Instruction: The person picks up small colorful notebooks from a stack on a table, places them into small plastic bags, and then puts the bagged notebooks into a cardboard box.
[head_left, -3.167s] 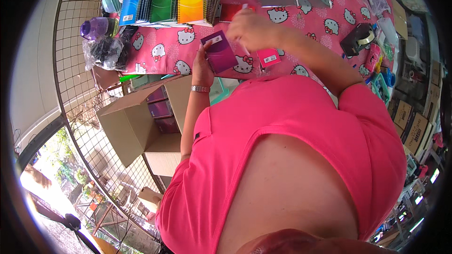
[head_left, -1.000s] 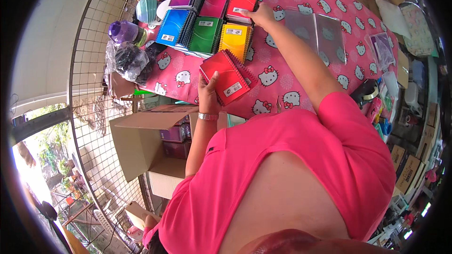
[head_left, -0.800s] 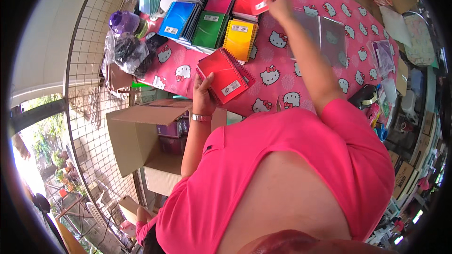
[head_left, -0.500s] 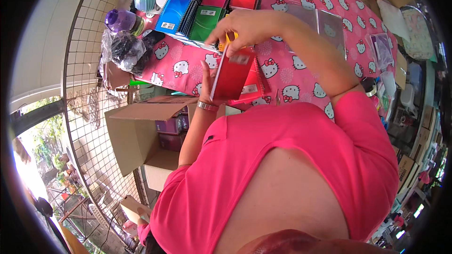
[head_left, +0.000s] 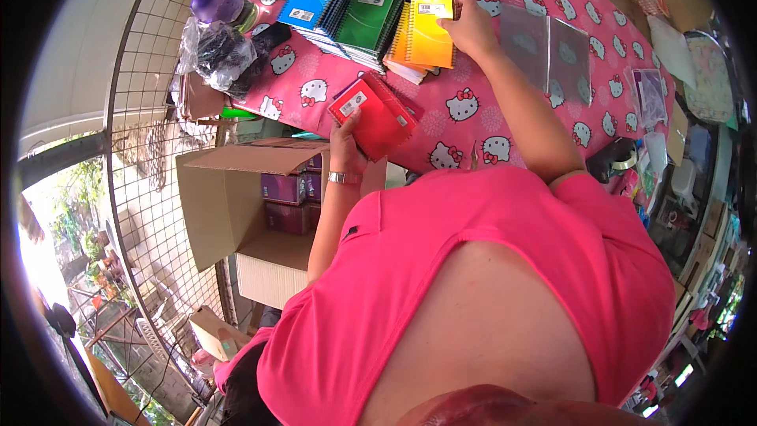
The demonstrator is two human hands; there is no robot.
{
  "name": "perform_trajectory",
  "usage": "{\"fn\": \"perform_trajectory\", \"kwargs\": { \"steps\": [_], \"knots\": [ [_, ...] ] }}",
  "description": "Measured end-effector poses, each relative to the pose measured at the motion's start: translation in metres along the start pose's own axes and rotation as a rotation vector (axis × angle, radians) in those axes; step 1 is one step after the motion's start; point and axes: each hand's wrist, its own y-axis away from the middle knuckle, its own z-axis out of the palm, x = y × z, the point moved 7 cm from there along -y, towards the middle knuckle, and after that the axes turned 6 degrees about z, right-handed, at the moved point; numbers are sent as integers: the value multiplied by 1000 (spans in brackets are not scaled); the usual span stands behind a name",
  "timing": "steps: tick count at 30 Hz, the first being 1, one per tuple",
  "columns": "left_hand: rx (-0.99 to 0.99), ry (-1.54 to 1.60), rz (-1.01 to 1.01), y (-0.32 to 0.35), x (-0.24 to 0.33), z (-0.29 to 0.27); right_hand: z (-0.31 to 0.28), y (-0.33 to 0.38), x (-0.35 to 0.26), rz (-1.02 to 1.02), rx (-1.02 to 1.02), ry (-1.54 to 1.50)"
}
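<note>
Head view: a person in a pink shirt stands at a counter (head_left: 465, 122) w/ pink cartoon-cat cloth, sorting spiral notebooks. Left hand (head_left: 347, 146) is closed round the lower edge of a small stack of red notebooks (head_left: 377, 114), held tilted just above the counter's near edge. Right hand (head_left: 471, 30) rests fingers-down on the yellow notebook (head_left: 426, 31), which tops its own pile among the rows of blue, green, red and purple ones at the far side; whether it grips or only presses can't be told.

Handling, as a judgement: the red notebooks look light, w/ stiff glossy covers that may slide on each other, so a pinch across the whole stack near the wire spine seems the safest hold. Not fragile, tho corners could bend.

Containers: an open cardboard box (head_left: 236, 213) sits below the counter's left end, flaps up, w/ purple packs (head_left: 292, 189) stacked inside; contents deeper down are hidden. A clear plastic bag (head_left: 217, 51) of dark items lies on the counter by the wire grid. Two clear plastic sleeves (head_left: 548, 51) lie flat to the right of the hand.
</note>
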Motion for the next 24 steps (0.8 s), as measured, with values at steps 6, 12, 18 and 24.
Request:
{"fn": "perform_trajectory", "kwargs": {
  "steps": [6,12,18,24],
  "knots": [
    [-85,293,43,-4,24,27,24,18,-70,-97,-441,-340],
    [-76,74,112,-14,19,2,61,-34,-62,-22,-114,229],
    [73,140,92,-9,8,-30,74,-30,-66,-216,144,234],
    [109,191,171,-1,22,-13,64,-4,-112,-160,-616,-547]
  ]
}}
